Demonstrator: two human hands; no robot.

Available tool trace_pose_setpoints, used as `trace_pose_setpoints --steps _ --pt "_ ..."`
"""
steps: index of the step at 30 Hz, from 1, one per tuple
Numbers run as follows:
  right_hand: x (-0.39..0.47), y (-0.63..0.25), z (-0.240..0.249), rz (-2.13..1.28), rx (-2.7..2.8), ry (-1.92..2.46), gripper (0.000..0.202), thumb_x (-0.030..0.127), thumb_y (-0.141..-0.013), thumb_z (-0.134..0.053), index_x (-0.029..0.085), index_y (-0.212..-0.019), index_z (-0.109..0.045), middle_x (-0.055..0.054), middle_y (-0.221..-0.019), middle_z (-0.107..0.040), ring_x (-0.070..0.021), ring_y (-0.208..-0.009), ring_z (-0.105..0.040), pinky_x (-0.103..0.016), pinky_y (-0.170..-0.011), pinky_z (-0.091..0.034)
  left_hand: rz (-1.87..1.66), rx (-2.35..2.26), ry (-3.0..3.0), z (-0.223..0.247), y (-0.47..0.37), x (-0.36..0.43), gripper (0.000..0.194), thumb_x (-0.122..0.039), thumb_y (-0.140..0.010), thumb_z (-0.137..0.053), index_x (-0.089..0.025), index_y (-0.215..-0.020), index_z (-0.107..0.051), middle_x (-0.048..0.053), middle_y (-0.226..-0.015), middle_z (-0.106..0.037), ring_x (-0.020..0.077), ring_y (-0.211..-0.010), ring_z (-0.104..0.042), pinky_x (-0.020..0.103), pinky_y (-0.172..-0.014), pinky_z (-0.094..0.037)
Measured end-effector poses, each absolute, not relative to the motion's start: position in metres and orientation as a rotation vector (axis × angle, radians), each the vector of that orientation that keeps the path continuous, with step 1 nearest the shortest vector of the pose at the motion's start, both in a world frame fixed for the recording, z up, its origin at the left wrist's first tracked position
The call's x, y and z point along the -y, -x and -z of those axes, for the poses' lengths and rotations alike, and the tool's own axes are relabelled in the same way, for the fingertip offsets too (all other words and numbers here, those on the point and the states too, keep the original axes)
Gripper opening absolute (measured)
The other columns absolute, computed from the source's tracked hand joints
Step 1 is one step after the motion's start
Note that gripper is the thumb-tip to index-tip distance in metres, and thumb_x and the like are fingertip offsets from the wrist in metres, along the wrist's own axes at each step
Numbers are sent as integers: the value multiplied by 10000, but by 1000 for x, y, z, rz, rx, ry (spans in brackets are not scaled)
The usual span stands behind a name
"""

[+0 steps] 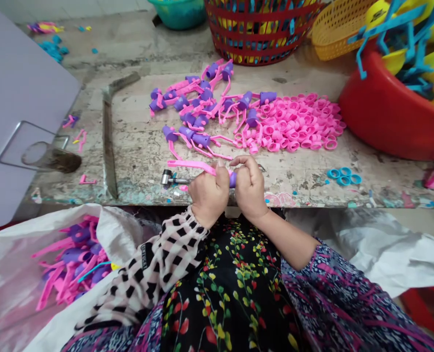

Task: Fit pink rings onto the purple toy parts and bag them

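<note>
My left hand [208,194] and my right hand [251,189] meet at the table's front edge, fingers closed on one plastic piece between them. It has a long pink arm [191,164] pointing left and a purple cup [233,180], mostly covered by my fingers. Under my left hand a metal rod tool with a short cylindrical head [166,178] lies on the table; its other end is hidden. Beyond my hands are several purple cups with pink arms [201,141], beside a heap of small pink rings [299,124].
A bent metal bar [107,137] lies at left. A red basin [393,112] stands at right, a red basket [261,34] and a yellow basket [334,29] at the back. Several blue rings [344,176] sit near the edge. An open white sack [125,234] holds pink-and-purple pieces.
</note>
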State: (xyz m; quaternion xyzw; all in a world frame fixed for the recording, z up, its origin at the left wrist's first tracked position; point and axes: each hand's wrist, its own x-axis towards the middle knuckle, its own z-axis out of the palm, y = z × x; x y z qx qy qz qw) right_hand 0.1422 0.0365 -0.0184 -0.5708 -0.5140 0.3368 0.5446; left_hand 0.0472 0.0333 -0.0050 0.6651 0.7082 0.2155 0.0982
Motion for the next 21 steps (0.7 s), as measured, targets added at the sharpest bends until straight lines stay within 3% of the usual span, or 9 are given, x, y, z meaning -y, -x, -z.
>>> trace_pose_setpoints --steps 4,8,13,17,21 --pt "-37 -140 24 -977 1072 1391 184 195 -804 -367 217 -854 -543 3 -771 -558 -146 -673 -499 -280 -648 -401 -755 -2095 -2258 8 -43 -33 494 -448 -950 -264 -179 -830 -661 65 -648 -663 195 -599 -599 292 -576 -310" --pt "-37 -140 24 -1223 949 1332 145 223 -796 -416 222 -854 -549 38 -677 -491 -122 -570 -435 -242 -555 -378 -982 -1952 -2415 13 -35 -34 461 -456 -938 -308 -192 -763 -644 36 -609 -657 183 -537 -575 300 -546 -289" --pt "-34 -141 10 -1555 764 1346 130 177 -703 -445 208 -765 -555 68 -532 -420 -80 -422 -326 -198 -413 -251 -1132 -1650 -2604 17 -22 -36 432 -450 -927 -338 -185 -739 -623 34 -648 -692 182 -554 -608 319 -586 -341" --pt "-26 -140 5 -1841 638 1444 126 206 -717 -424 211 -772 -537 101 -406 -307 -70 -316 -201 -199 -347 -113 -1224 -1470 -2660 24 -15 -34 433 -429 -921 -331 -180 -730 -629 33 -628 -695 183 -556 -621 328 -587 -356" --pt "-19 -136 12 -1836 675 1443 83 257 -758 -418 218 -728 -485 115 -398 -247 -71 -306 -165 -210 -332 -114 -1228 -1405 -2702 28 -11 -31 465 -448 -920 -316 -186 -711 -639 33 -605 -682 180 -555 -609 336 -598 -348"
